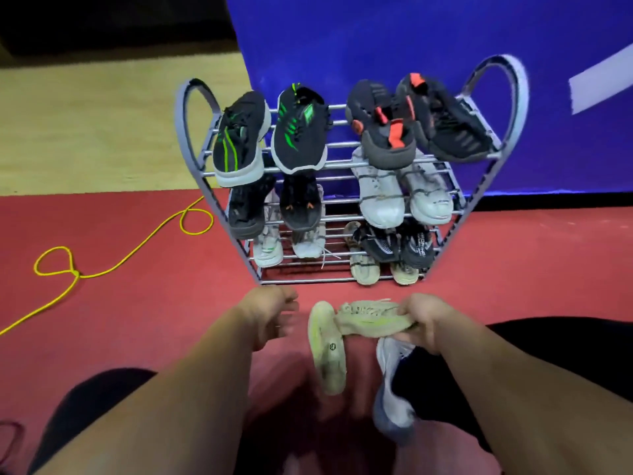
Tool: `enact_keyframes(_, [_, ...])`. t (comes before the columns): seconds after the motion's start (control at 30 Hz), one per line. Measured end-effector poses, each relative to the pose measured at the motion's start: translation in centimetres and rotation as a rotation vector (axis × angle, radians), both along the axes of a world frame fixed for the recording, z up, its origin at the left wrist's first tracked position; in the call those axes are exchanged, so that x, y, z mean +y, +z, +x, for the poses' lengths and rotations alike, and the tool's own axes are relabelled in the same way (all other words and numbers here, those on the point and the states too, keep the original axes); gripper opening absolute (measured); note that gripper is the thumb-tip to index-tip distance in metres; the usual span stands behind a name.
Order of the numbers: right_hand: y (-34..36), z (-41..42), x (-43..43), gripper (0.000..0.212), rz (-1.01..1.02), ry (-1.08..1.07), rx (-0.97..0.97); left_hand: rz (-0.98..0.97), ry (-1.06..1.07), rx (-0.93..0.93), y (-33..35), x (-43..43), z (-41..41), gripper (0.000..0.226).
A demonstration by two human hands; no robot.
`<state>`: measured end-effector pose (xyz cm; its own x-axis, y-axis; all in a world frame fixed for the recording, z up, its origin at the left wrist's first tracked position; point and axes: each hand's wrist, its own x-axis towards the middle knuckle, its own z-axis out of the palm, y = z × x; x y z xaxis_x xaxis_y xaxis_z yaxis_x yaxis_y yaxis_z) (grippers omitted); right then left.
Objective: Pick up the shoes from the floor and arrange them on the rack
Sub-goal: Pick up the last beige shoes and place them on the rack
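Observation:
A grey metal shoe rack [337,164] stands on the red floor against a blue wall, its tiers filled with several black, white and beige shoes. My right hand [423,318] grips a pale green shoe [371,318] by its heel, just in front of the rack's bottom tier. A second pale green shoe [327,347] lies sole-up right beside it. A white and grey shoe [394,389] lies under my right wrist. My left hand [270,313] hovers left of the shoes with loosely curled fingers, holding nothing.
A yellow cord [113,265] loops over the red floor to the left of the rack. Pale wooden flooring [85,132] lies beyond it. My dark-clothed knees [85,399] frame the bottom corners of the view.

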<state>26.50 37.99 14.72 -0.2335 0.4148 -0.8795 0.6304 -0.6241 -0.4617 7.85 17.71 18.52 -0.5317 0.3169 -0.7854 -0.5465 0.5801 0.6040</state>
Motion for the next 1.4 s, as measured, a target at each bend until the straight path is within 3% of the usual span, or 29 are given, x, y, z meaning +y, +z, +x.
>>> enact_keyframes(0.2, [0.5,1.1,2.7,0.015,0.090,-0.178,0.092,-0.087,-0.072,0.051,0.5,3.6,1.2,0.011])
enact_keyframes(0.47, [-3.1,0.3,3.5,0.018,0.042,-0.270,0.165,-0.095,-0.094,0.045,-3.5,7.7,2.3,0.012])
enact_keyframes(0.77, [-9.6,0.6,2.8,0.009,0.011,-0.167,0.024,-0.213,0.001,-0.175,-12.6,4.1,1.4,0.015])
enact_keyframes(0.93, [-11.1,-0.6,3.4,0.015,0.040,-0.258,0.083,-0.162,0.030,-0.262,-16.2,4.2,1.9,0.012])
enact_keyframes(1.03, [-11.5,-2.2,2.8,0.015,-0.035,-0.329,0.171,-0.188,0.075,-0.290,-17.5,4.7,2.1,0.013])
enact_keyframes(1.1, [-11.7,-3.5,1.8,0.019,-0.118,-0.332,0.225,-0.107,0.121,-0.347,-18.2,5.1,2.0,0.022])
enact_keyframes(1.2, [-12.7,-5.8,-0.1,0.020,-0.260,-0.297,0.294,0.052,0.131,-0.504,-18.6,5.2,1.4,0.044])
enact_keyframes(1.3, [-14.6,-7.8,-2.4,0.029,-0.346,-0.119,0.310,0.140,0.078,-0.552,-19.1,3.8,0.5,0.032])
enact_keyframes(1.4, [-17.6,-9.0,-4.9,0.029,-0.373,0.076,0.233,0.098,0.224,-0.498,-20.7,1.0,-0.9,0.022])
